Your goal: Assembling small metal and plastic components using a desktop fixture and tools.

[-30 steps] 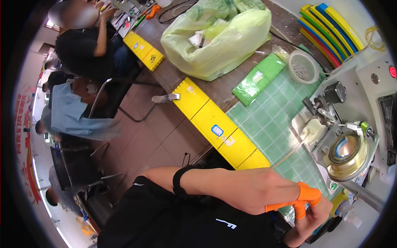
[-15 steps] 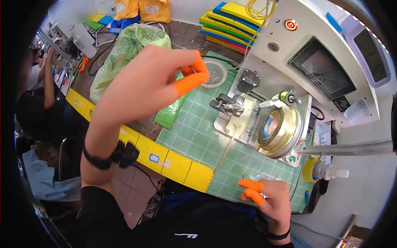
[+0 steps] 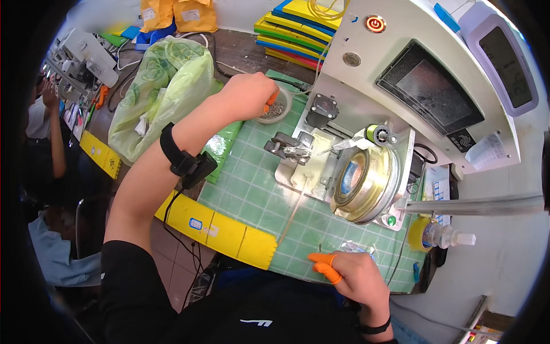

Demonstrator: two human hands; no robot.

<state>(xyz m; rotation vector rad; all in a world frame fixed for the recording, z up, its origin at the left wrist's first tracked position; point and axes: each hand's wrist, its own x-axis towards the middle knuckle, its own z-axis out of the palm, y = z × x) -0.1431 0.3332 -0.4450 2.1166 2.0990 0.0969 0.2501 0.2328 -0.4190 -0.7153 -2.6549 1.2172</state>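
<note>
My left hand reaches over the pale round bowl, which holds many tiny silvery metal pieces. Its orange-covered fingertips are bent together at the bowl's near side, and whatever they pinch is hidden. Low on the right, my right hand is closed, with orange finger covers on thumb and index finger. A thin dark sliver sticks up from those fingertips, too small to name. Beyond my hands stands a machine with a small metal clamp, a thin pointed tip and a round brass-coloured wheel.
A green gridded mat covers the bench, edged by a yellow strip. A pale green plastic bag lies left of the bowl. Yellow and blue boards are stacked behind. Another person sits at far left.
My left hand has moved away from me and down to the bowl. The view has shifted slightly; my right hand keeps its pinch over the mat.
</note>
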